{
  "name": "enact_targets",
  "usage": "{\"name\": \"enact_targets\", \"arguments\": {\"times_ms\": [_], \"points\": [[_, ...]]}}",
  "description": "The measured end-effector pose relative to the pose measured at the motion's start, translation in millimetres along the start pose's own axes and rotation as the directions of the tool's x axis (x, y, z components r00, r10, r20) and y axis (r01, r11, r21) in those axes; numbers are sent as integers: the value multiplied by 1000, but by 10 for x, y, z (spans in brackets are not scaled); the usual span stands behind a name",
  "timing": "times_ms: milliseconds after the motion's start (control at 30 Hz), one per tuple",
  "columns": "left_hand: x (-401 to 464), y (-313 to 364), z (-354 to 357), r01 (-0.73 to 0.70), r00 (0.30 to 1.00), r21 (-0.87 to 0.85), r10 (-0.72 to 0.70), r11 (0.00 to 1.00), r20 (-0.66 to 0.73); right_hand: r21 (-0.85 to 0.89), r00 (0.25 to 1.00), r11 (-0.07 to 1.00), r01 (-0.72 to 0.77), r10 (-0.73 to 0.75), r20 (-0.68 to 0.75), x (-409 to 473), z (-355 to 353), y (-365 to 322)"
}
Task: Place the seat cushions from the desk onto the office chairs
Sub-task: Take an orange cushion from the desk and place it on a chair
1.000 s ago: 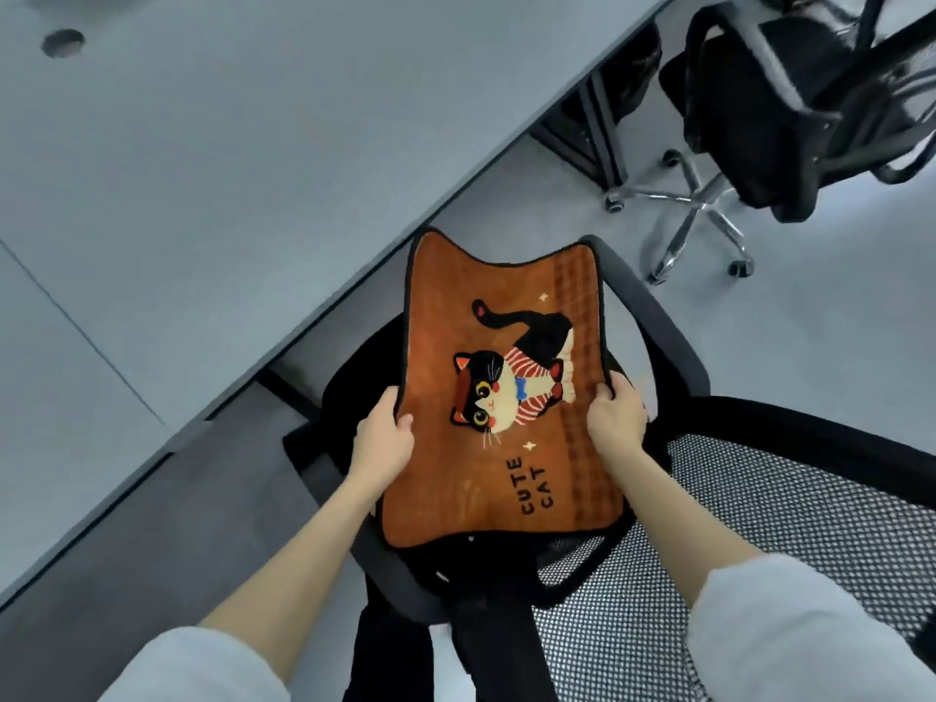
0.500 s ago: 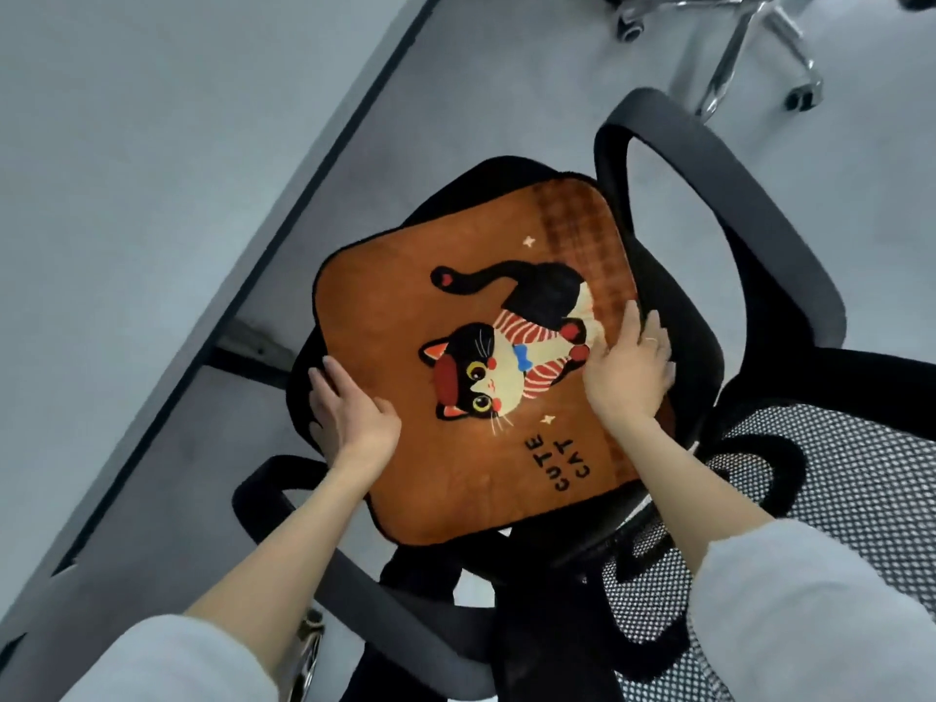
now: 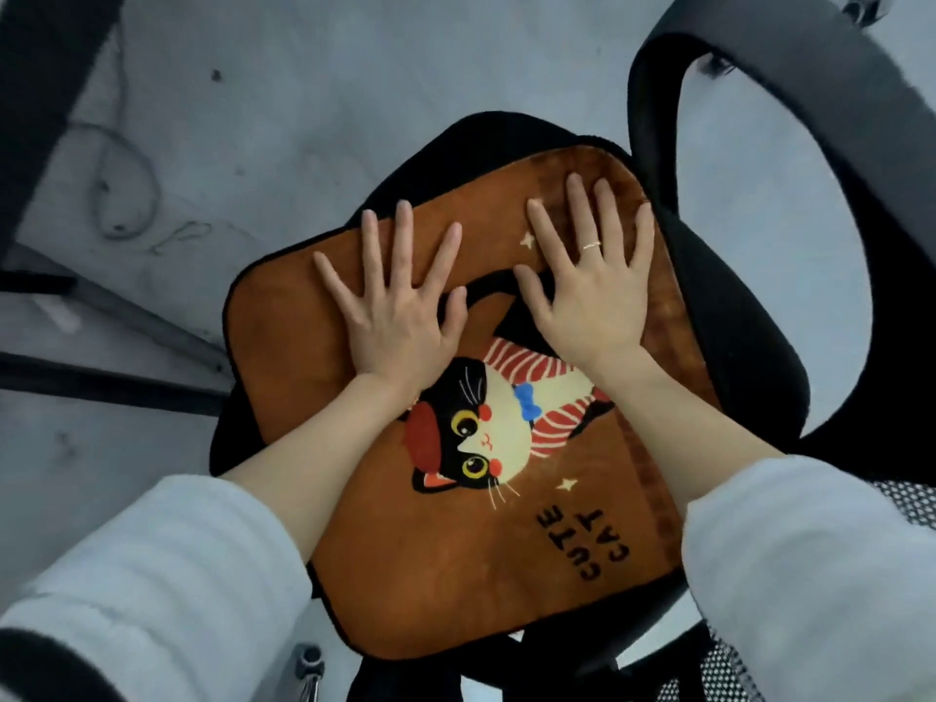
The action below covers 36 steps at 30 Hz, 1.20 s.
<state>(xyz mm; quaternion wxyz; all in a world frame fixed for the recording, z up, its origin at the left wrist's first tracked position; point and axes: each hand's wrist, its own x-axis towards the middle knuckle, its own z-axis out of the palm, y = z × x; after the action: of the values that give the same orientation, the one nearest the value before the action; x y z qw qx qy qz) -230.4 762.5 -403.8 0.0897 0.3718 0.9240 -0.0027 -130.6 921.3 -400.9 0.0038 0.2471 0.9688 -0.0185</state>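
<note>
An orange-brown seat cushion [image 3: 445,544] with a cartoon cat and the words "CUTE CAT" lies flat on the black seat of an office chair [image 3: 734,347]. My left hand [image 3: 400,316] rests palm down on the cushion's far left part, fingers spread. My right hand [image 3: 587,286] presses flat on the far right part, fingers spread, a ring on one finger. Neither hand grips anything. The seat shows only as a black border around the cushion.
The chair's right armrest [image 3: 790,93] arches over the floor at the upper right. Its mesh backrest [image 3: 906,504] shows at the right edge. The desk's dark frame bars [image 3: 101,382] run along the left. Grey floor [image 3: 354,83] lies beyond the chair.
Both hands have moved from the cushion's side edges to its far half and now lie flat with spread fingers. The view has come closer and tilted more steeply down.
</note>
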Motion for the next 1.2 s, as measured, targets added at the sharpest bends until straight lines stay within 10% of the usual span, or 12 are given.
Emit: {"name": "enact_targets", "arguments": {"times_ms": [400,567,1200], "points": [[-130,-107,-183,-1,996,-71,7,998,88,101,994,991,-92,86,61,-223,-152,-408],[-629,-377,-123,235,970,-85,-228,968,80,78,998,996,52,-54,16,-554,-46,-556],[-960,112,-5,108,989,-37,-104,993,108,-30,982,1000,3,3,188,-918,-166,191]]}}
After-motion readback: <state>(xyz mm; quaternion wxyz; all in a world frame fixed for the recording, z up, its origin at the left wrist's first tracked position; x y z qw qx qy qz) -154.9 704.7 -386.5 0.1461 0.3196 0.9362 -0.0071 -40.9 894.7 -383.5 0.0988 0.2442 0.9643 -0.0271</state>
